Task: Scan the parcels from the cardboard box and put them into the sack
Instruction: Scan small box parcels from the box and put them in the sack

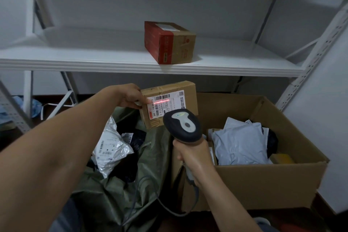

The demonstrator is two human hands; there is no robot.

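Head view: a seemingly light, stiff brown cardboard parcel (169, 104) is being pinched at its left edge by the left hand (131, 96), a black handheld scanner (183, 125) being gripped by the right hand (194, 154).

1. the sack (156, 154) lies left of the cardboard box (263, 184), the two touching.
2. soft parcels (239, 143) lie in the cardboard box; a bagged parcel (111, 147) lies in the sack.
3. the left hand (131, 96) holds a small parcel (169, 103) above the sack's far edge.
4. the scanner (183, 124), in the right hand (192, 154), is just before the small parcel.
5. a carton (169, 42) stands on the shelf (75, 58), behind and above everything else.
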